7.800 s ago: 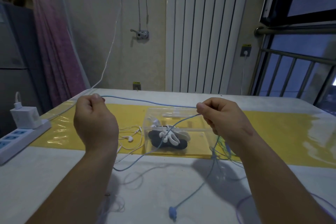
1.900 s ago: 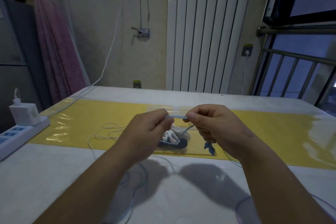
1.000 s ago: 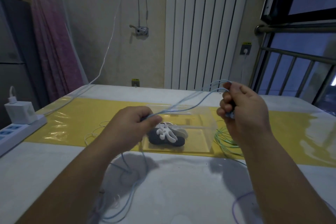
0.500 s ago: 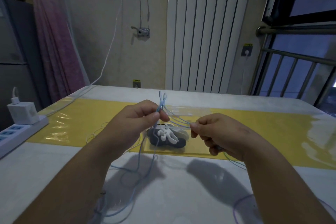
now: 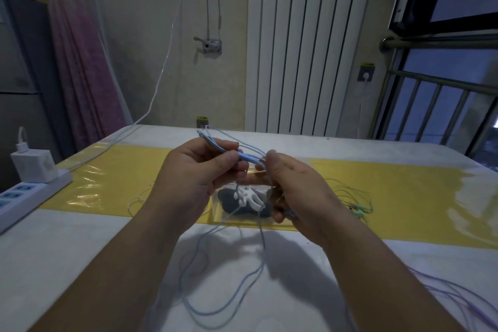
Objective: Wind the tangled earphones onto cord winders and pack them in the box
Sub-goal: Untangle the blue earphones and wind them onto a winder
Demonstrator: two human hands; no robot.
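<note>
Nearest to us, at the right edge of the white table (image 5: 67, 264), lie thin strands of 1 set of purple earphones (image 5: 458, 299). Left of them, the slack of 1 set of blue earphones (image 5: 246, 157) trails in loose loops over the table and rises to our 2 hands.

The left hand (image 5: 199, 178) pinches a folded bundle of the blue cord between thumb and fingers, and the loop ends stick up past it. The right hand (image 5: 293, 188) meets the left at the fingertips. Its fingers are curled round the same cord, which hangs down from it (something dark shows under those fingers, and we cannot tell what it is).

Just behind the hands, and partly hidden by them, 1 clear box (image 5: 215, 217) stands on the yellow mat (image 5: 404, 186). Inside it are 2 cord winders: 1 dark winder (image 5: 229, 201) with 1 white winder (image 5: 249, 197) lying on it.

Right of the box, 1 set of green earphones (image 5: 357, 210) lies tangled on the mat. Left of it, 1 set of white earphones (image 5: 134, 201) lies in thin loops, so we count 4 sets in all.

At the left edge, 1 power strip (image 5: 35, 194) carries 1 white charger (image 5: 33, 167). Beyond the table, 1 ribbed radiator (image 5: 304, 43) stands against the far wall, with 1 pink curtain (image 5: 80, 48) to its left.
</note>
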